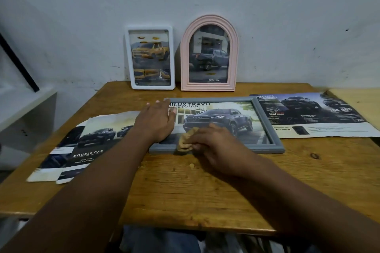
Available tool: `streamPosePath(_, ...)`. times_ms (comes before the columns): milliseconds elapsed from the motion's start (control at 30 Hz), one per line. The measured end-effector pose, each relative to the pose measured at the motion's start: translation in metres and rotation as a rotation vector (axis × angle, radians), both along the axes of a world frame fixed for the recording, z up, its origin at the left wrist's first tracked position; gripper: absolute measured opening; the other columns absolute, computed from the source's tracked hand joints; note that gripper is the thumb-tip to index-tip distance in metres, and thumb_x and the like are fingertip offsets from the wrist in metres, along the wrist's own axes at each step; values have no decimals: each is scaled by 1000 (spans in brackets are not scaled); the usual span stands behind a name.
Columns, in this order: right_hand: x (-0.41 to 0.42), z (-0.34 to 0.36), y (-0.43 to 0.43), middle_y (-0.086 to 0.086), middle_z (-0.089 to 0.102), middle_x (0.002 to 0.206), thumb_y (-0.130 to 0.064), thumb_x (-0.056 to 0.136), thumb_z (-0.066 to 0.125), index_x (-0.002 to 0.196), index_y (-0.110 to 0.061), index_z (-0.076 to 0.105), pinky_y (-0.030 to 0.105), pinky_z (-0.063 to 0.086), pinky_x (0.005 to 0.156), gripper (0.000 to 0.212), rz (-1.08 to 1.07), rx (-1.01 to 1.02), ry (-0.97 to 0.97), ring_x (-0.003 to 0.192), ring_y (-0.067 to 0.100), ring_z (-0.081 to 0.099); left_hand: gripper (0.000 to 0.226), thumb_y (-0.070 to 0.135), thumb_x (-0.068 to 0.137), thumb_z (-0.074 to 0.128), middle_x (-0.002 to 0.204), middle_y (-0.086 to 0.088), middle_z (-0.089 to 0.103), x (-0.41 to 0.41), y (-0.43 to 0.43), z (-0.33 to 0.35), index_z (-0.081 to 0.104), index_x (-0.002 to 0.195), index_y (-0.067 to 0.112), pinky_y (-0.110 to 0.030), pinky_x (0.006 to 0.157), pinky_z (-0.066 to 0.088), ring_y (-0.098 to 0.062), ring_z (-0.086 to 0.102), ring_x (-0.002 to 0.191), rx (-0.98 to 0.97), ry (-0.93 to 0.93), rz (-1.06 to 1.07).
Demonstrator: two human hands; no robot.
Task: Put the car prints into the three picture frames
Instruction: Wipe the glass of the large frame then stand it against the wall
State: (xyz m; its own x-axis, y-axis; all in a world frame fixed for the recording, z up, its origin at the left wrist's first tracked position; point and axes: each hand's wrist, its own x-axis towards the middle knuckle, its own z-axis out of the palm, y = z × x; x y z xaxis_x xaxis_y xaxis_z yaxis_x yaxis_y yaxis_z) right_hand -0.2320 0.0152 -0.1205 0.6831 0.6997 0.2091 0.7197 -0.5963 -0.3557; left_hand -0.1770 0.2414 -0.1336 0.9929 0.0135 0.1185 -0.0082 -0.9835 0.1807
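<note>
Wiping looks like the step in hand: the right hand (pixel 213 144) has its fingers pinched together on a crumpled tan cloth (pixel 186 139), which sits on the near rail and glass of the grey frame (pixel 267 123). That frame lies flat on the wooden table (pixel 205 191) with a dark truck print (pixel 222 121) already behind its glass. The left hand (pixel 157 121) rests flat on the frame's left end, fingers spread and straight, gripping nothing.

Against the wall, the white frame (pixel 151 57) and the pink arched frame (pixel 209 53) stand upright side by side, each showing a truck picture, so all three frames appear filled and only tidying seems left.

Risks from here, as I judge them: a hard push with the cloth could slide the grey frame back into the two leaning frames and topple them. Loose brochure sheets lie at the left (pixel 82 141) and right (pixel 312 115); the left hand's forearm crosses over the left sheets and could drag or crease them. A small crumb (pixel 192 166) lies on the table near the cloth and could scratch the glass if picked up.
</note>
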Motion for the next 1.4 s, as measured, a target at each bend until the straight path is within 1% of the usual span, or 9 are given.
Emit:
streamPosePath(100, 8, 14, -50, -6, 65, 116, -27, 98, 50, 120, -27, 67, 43, 42, 95, 28, -29, -111, -26, 108, 14, 51, 61, 49, 105, 20, 164, -11, 30, 6, 0, -1, 23, 159, 21, -50, 124, 10, -30, 19, 153, 183, 18, -76)
streamPosePath(233, 18, 56, -115, -10, 67, 94, -16, 100, 54, 108, -26, 69, 14, 47, 74, 20, -162, -65, 248, 87, 2, 60, 64, 57, 103, 13, 165, -9, 26, 12, 0, 4, 26, 158, 27, -52, 124, 2, -29, 6, 155, 356, 63, -87)
streamPosePath(333, 61, 76, -141, 5, 71, 81, -12, 100, 54, 96, -11, 72, 24, 44, 59, 19, -393, 103, 206, 73, 17, 64, 67, 59, 103, 15, 167, -8, 18, 15, -17, 16, 20, 160, 25, -50, 124, -1, -27, 1, 156, 300, 35, -100)
streamPosePath(433, 113, 68, -135, 12, 70, 87, -15, 99, 52, 98, -10, 73, 27, 37, 55, 22, -564, 10, 18, 69, 25, 57, 69, 61, 103, 22, 168, -5, 17, 10, -61, 20, 21, 160, 24, -48, 124, 6, -24, 5, 156, 118, 51, -205)
streamPosePath(600, 150, 18, -108, 9, 66, 114, -20, 94, 51, 114, -28, 70, 36, 45, 80, 29, -555, -220, -77, 107, 32, 57, 72, 68, 100, 18, 170, 1, 1, -12, -107, 1, 13, 162, 30, -46, 126, 3, -18, -3, 156, -14, 194, -287)
streamPosePath(1000, 6, 3, -127, 10, 63, 101, -22, 91, 56, 102, -14, 73, 44, 48, 83, 22, -516, -202, -225, 100, 30, 53, 62, 59, 104, 17, 169, 1, 12, -12, -108, -5, 23, 160, 31, -42, 124, 3, -17, 5, 156, -102, 113, -247)
streamPosePath(1100, -23, -3, -117, 10, 64, 88, -17, 87, 61, 93, -10, 74, 40, 47, 73, 16, -558, -208, -349, 88, 28, 52, 60, 56, 106, 18, 168, 1, 18, -12, -109, -8, 28, 159, 30, -42, 125, 7, -17, 10, 155, -146, 83, -236)
streamPosePath(1300, -43, -13, -51, 2, 66, 93, -31, 89, 65, 99, -19, 74, 35, 48, 73, 18, -386, -59, -404, 88, 19, 52, 62, 58, 104, 20, 158, 5, 39, -19, -108, -4, 37, 154, 26, -43, 120, 25, -15, 29, 148, -518, -56, -126)
streamPosePath(1400, -45, -18, -11, 3, 64, 99, -34, 89, 64, 105, -18, 72, 35, 46, 71, 24, -306, -33, -369, 89, 20, 50, 36, 43, 109, 30, 120, 15, 54, -22, -103, 15, 58, 128, 33, -30, 98, 33, -6, 49, 109, -882, -177, 42)
